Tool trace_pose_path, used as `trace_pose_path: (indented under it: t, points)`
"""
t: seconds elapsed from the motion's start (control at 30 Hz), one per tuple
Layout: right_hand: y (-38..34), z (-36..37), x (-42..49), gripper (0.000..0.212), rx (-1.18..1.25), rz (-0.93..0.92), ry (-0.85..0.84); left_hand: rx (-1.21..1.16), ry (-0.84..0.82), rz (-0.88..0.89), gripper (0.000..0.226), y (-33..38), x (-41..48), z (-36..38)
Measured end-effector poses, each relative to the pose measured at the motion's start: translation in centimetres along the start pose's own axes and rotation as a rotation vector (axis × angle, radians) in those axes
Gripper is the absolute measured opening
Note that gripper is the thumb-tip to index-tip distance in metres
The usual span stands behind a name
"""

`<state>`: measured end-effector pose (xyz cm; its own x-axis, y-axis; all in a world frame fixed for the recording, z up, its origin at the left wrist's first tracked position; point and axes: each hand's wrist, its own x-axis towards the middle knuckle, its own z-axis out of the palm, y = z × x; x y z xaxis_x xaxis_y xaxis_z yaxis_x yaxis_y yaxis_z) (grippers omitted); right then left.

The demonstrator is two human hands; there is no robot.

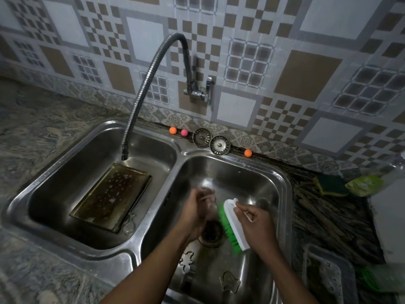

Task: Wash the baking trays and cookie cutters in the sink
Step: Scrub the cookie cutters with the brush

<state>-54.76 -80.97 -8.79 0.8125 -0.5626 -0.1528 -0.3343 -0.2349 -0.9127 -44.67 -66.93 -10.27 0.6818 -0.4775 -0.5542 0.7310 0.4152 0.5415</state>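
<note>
Over the right sink bowl (271,185), my left hand (198,210) grips a thin metal cookie cutter (208,195); it is blurred and its shape is unclear. My right hand (255,219) holds a white scrubbing brush with green bristles (231,227), bristles facing the cutter. Two more cookie cutters (186,261) (230,280) lie on the floor of the right bowl near the drain (211,233). A stained baking tray (111,197) speckled with soap lies tilted in the left bowl (54,178), with another cutter (129,222) against its near corner.
A flexible tap hose (140,93) hangs over the left bowl. Two sink strainers (201,138) (219,145) and small coloured balls (173,130) sit on the back ledge. A green sponge (331,185) and a green pouch (365,185) lie on the right counter; a plastic rack (326,275) stands at the near right.
</note>
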Motion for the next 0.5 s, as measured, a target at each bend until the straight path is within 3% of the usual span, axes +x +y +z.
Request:
trace_pose_path:
  t: [0.07, 0.13, 0.3, 0.37, 0.43, 0.5]
  points:
    - [-0.2, 0.6, 0.1, 0.024, 0.019, -0.004, 0.009, 0.029, 0.048, 0.106, 0.038, 2.5, 0.9, -1.1]
    - [-0.6, 1.2, 0.3, 0.029, 0.018, -0.019, -0.019, 0.201, 0.101, 0.235, 0.036, 5.4, 1.3, -2.8]
    - [-0.8, 2.5, 0.3, 0.034, -0.031, -0.049, -0.094, 1.016, 0.435, 0.562, 0.029, 11.3, 1.0, -10.3]
    - [-0.3, 2.8, 0.2, 0.034, -0.056, -0.059, -0.101, 1.217, 0.51, 0.423, 0.036, 12.3, 1.1, -13.9]
    - [0.4, 2.9, 0.0, 0.034, -0.084, -0.069, -0.108, 1.266, 0.523, 0.152, 0.043, 11.9, 1.7, -17.2]
    - [0.8, 3.0, -0.2, 0.035, -0.101, -0.047, -0.132, 1.327, 0.514, 0.037, 0.046, 11.1, 1.5, -18.4]
